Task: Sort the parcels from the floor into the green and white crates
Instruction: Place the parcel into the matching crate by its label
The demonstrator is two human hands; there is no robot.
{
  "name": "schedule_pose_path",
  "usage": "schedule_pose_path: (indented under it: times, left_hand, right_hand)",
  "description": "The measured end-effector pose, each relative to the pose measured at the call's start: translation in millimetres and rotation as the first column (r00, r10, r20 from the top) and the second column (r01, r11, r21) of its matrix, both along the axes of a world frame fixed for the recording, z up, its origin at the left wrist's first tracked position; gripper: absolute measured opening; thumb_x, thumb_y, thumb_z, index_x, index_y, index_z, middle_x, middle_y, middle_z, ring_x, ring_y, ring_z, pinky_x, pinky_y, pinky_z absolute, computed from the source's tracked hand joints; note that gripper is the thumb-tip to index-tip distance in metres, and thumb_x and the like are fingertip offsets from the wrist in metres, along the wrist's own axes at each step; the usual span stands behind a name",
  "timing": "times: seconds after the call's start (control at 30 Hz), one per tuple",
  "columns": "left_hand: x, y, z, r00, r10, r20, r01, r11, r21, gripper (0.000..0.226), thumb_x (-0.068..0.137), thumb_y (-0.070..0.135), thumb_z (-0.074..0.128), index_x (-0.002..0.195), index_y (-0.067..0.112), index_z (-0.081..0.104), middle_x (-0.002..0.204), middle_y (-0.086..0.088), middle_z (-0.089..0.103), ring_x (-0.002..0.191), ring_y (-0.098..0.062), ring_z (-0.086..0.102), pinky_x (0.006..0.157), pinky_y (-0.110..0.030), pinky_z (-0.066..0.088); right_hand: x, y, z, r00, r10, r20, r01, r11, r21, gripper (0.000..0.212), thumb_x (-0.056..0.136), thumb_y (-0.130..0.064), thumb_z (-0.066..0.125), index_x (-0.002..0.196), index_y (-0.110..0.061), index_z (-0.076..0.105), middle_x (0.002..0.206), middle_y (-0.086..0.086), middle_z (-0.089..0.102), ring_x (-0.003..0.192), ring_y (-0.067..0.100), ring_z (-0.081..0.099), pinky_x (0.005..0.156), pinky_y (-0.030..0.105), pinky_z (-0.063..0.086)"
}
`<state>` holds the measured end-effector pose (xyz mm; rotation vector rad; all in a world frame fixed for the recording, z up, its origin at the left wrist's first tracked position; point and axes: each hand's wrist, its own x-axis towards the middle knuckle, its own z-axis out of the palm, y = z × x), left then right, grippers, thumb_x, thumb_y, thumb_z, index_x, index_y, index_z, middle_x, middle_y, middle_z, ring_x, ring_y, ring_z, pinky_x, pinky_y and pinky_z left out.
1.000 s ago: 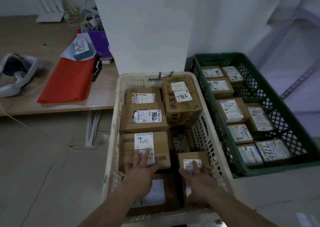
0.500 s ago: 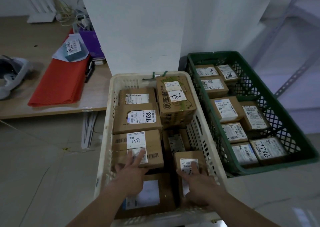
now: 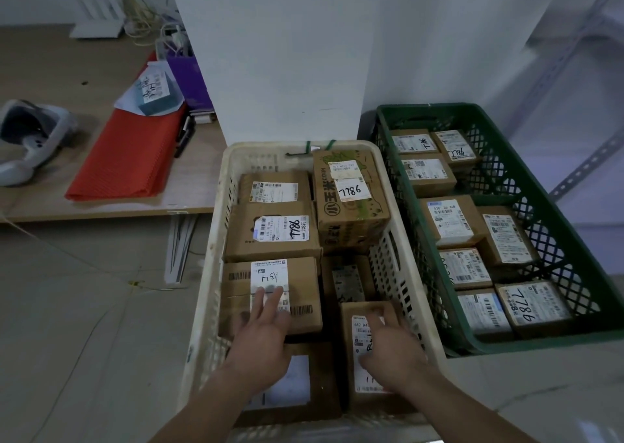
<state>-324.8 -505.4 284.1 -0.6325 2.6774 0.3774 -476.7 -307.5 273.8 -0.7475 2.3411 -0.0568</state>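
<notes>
A white crate [image 3: 209, 273] in front of me holds several brown cardboard parcels with shipping labels. My left hand [image 3: 261, 331] lies with straight fingers on the label of the parcel marked A34 [image 3: 304, 284]. My right hand [image 3: 391, 344] rests on a narrow parcel [image 3: 358, 311] at the crate's near right; its fingers look loosely bent over the label. A flat parcel [image 3: 297, 382] lies partly under my left wrist. The green crate [image 3: 553, 226] to the right holds several labelled parcels, one marked 7786 [image 3: 533, 307].
A low wooden platform [image 3: 50, 186] at the left carries a red folded sheet [image 3: 135, 159], a white headset [image 3: 27, 138], a purple bag [image 3: 189, 81] and cables. A white pillar [image 3: 277, 54] stands behind the crates. Tiled floor [image 3: 84, 341] lies to the left.
Both hands stay on the same two parcels in the white crate. My left fingers have drawn closer together on the label; the view shifted slightly.
</notes>
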Motion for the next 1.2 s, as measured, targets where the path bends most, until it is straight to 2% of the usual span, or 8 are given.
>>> schedule_pose_path:
  times: [0.2, 0.33, 0.4, 0.63, 0.77, 0.9, 1.03, 1.2]
  left_hand:
    - [3, -10, 7, 0.96, 0.279, -0.005, -0.279, 0.96, 0.005, 0.078, 0.088, 0.035, 0.053, 0.155, 0.029, 0.014, 0.166, -0.004, -0.012, 0.152, -0.038, -0.013, 0.119, -0.06, 0.023]
    - [8, -23, 7, 0.967, 0.242, 0.076, -0.243, 0.97, 0.007, 0.08, 0.089, 0.037, 0.054, 0.156, 0.033, 0.011, 0.166, -0.004, -0.016, 0.151, -0.042, -0.013, 0.118, -0.059, 0.023]
    - [9, -29, 7, 0.961, 0.259, 0.096, -0.264, 0.964, 0.04, 0.079, 0.089, 0.033, 0.056, 0.155, 0.036, 0.014, 0.167, -0.006, -0.012, 0.152, -0.042, -0.011, 0.119, -0.059, 0.024]
    - [9, -40, 10, 0.959, 0.267, 0.09, -0.275, 0.958, 0.086, 0.076, 0.09, 0.034, 0.057, 0.155, 0.036, 0.017, 0.167, -0.008, -0.009, 0.152, -0.042, -0.009, 0.12, -0.054, 0.025]
    - [6, -44, 7, 0.953, 0.285, 0.108, -0.297, 0.946, 0.129, 0.072, 0.091, 0.035, 0.056, 0.153, 0.038, 0.02, 0.167, -0.008, -0.012, 0.152, -0.042, -0.011, 0.12, -0.056, 0.025]
    - [6, -46, 3, 0.955, 0.279, 0.105, -0.291, 0.948, 0.127, 0.068, 0.087, 0.031, 0.057, 0.147, 0.036, 0.025, 0.167, -0.01, -0.011, 0.151, -0.045, -0.007, 0.118, -0.056, 0.03]
    - [4, -46, 3, 0.946, 0.301, 0.122, -0.318, 0.937, 0.147, 0.065, 0.087, 0.032, 0.054, 0.144, 0.04, 0.025, 0.166, -0.005, -0.017, 0.152, -0.042, -0.012, 0.119, -0.057, 0.027]
    - [2, -46, 3, 0.936, 0.307, 0.17, -0.334, 0.929, 0.16, 0.07, 0.084, 0.031, 0.053, 0.146, 0.041, 0.021, 0.165, -0.003, -0.024, 0.151, -0.037, -0.02, 0.121, -0.056, 0.019]
  right_hand:
    - [5, -39, 5, 0.952, -0.215, 0.218, 0.278, 0.905, -0.323, 0.081, 0.099, -0.049, 0.06, 0.165, -0.025, 0.019, 0.173, 0.005, 0.011, 0.159, 0.024, 0.014, 0.127, 0.039, 0.023]
    - [22, -75, 20, 0.715, -0.286, 0.638, 0.597, 0.725, -0.344, 0.077, 0.101, -0.047, 0.061, 0.165, -0.032, 0.021, 0.168, -0.006, 0.024, 0.156, 0.021, 0.022, 0.125, 0.041, 0.021]
    - [30, -89, 18, 0.675, -0.277, 0.684, 0.611, 0.729, -0.308, 0.07, 0.099, -0.044, 0.063, 0.161, -0.031, 0.033, 0.165, -0.004, 0.033, 0.153, 0.021, 0.03, 0.125, 0.041, 0.025]
    - [23, -104, 24, 0.732, -0.289, 0.616, 0.6, 0.702, -0.383, 0.058, 0.094, -0.043, 0.069, 0.149, -0.034, 0.051, 0.146, -0.012, 0.054, 0.139, 0.017, 0.048, 0.116, 0.038, 0.04]
    - [-28, -126, 34, 0.908, -0.373, 0.193, 0.418, 0.758, -0.501, 0.076, 0.09, -0.053, 0.064, 0.157, -0.039, 0.031, 0.17, 0.004, 0.02, 0.154, 0.031, 0.026, 0.121, 0.053, 0.033]
    - [-85, -144, 45, 0.983, -0.102, -0.153, 0.062, 0.967, -0.247, 0.094, 0.096, -0.051, 0.059, 0.165, -0.033, -0.003, 0.172, 0.012, -0.017, 0.158, 0.038, -0.012, 0.125, 0.062, 0.01]
    - [-116, -154, 38, 0.98, 0.12, -0.16, -0.118, 0.993, 0.021, 0.091, 0.098, -0.044, 0.056, 0.164, -0.035, -0.006, 0.171, 0.012, -0.022, 0.157, 0.04, -0.017, 0.125, 0.062, 0.005]
    - [-144, -155, 21, 0.971, 0.153, -0.184, -0.148, 0.988, 0.038, 0.077, 0.107, -0.03, 0.039, 0.163, -0.037, -0.013, 0.171, 0.007, -0.023, 0.157, 0.044, -0.013, 0.125, 0.065, 0.013]
